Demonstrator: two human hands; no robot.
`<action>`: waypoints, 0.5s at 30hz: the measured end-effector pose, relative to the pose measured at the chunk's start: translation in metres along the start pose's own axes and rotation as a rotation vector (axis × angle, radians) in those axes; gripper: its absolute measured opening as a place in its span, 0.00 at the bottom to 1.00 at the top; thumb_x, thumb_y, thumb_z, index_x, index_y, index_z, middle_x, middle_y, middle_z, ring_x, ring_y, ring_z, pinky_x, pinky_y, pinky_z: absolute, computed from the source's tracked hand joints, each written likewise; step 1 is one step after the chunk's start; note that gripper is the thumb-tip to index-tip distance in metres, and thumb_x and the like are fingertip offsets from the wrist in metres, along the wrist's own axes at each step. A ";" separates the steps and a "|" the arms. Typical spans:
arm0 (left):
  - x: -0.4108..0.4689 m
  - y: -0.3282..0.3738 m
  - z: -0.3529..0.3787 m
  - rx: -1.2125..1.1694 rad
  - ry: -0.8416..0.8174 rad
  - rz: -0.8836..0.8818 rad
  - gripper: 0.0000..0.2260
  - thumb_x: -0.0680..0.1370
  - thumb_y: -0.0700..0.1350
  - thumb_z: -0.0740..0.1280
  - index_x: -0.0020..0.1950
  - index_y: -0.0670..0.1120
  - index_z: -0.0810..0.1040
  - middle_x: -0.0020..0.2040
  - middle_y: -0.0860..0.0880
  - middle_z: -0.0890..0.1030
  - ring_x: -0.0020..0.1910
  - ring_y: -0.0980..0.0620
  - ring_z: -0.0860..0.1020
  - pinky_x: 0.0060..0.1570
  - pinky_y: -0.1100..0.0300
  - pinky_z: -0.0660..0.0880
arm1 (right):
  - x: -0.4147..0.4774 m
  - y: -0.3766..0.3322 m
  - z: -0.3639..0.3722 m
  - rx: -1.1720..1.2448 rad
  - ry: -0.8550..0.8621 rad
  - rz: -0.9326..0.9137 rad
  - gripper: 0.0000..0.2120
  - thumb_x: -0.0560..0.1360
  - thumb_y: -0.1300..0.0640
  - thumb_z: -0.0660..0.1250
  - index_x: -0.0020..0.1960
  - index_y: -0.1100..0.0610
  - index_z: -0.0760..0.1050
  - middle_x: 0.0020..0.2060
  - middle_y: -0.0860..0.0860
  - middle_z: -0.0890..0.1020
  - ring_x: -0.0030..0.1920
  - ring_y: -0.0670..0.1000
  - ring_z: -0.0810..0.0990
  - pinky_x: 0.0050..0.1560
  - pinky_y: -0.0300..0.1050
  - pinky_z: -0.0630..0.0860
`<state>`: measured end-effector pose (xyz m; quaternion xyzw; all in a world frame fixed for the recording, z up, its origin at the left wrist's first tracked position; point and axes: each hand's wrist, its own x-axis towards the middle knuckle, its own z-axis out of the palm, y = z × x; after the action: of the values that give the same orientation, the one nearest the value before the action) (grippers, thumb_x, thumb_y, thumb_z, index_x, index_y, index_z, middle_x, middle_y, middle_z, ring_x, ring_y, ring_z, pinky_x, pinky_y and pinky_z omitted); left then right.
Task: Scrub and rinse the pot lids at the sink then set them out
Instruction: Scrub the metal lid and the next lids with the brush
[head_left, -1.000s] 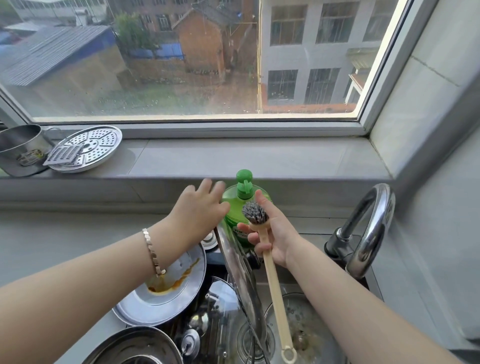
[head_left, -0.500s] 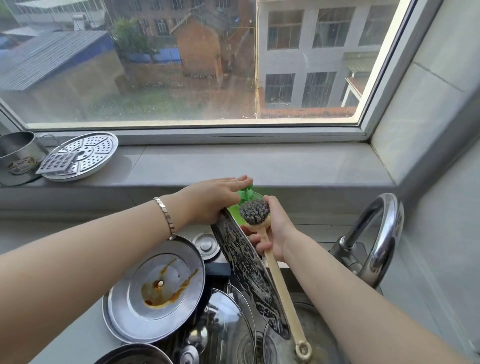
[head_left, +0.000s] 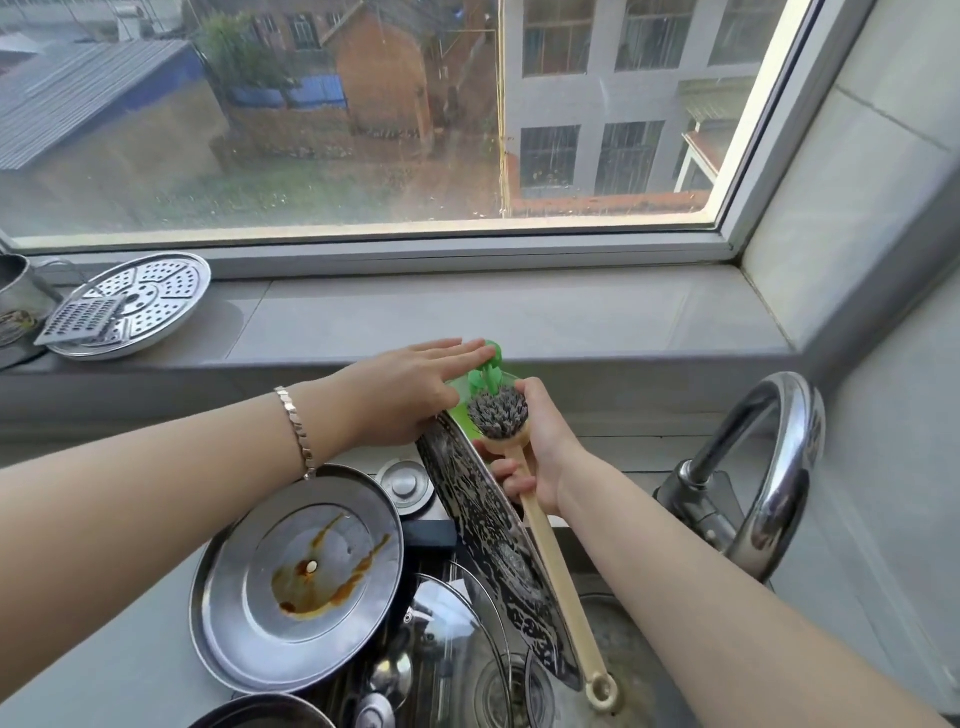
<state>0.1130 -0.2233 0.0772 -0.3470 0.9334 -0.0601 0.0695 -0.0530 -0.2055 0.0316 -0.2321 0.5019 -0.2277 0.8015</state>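
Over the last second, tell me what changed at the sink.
The left hand swung from beside the pump to lie flat on top of it. The soapy lid turned from edge-on to show its face. The right hand still grips the brush, head under the nozzle; stained lid, steamer plate and tap stayed put.

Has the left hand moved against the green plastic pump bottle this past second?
Yes. The left hand moved right; its straight fingers now cover the top of the green plastic pump bottle.
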 end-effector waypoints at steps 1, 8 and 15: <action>0.002 -0.001 0.000 -0.016 -0.026 -0.011 0.08 0.74 0.33 0.61 0.42 0.34 0.79 0.76 0.40 0.53 0.76 0.44 0.52 0.73 0.61 0.40 | 0.000 -0.001 -0.001 -0.006 -0.003 -0.003 0.26 0.73 0.37 0.51 0.33 0.59 0.68 0.21 0.49 0.72 0.18 0.44 0.60 0.17 0.31 0.50; 0.017 -0.001 -0.015 -0.156 -0.092 -0.105 0.09 0.74 0.34 0.62 0.47 0.33 0.80 0.76 0.50 0.60 0.74 0.58 0.56 0.69 0.58 0.62 | 0.002 -0.005 -0.003 0.023 -0.030 -0.087 0.29 0.73 0.39 0.51 0.20 0.54 0.67 0.17 0.47 0.67 0.15 0.44 0.57 0.18 0.30 0.49; 0.018 -0.008 -0.011 -0.141 -0.095 -0.100 0.13 0.73 0.32 0.61 0.53 0.34 0.80 0.74 0.52 0.63 0.73 0.56 0.60 0.71 0.59 0.59 | 0.011 -0.005 -0.004 0.041 -0.014 -0.138 0.31 0.74 0.41 0.51 0.17 0.54 0.68 0.17 0.47 0.68 0.15 0.44 0.57 0.19 0.30 0.50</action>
<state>0.1022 -0.2405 0.0880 -0.3998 0.9124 0.0188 0.0858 -0.0534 -0.2165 0.0251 -0.2512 0.4743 -0.2913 0.7919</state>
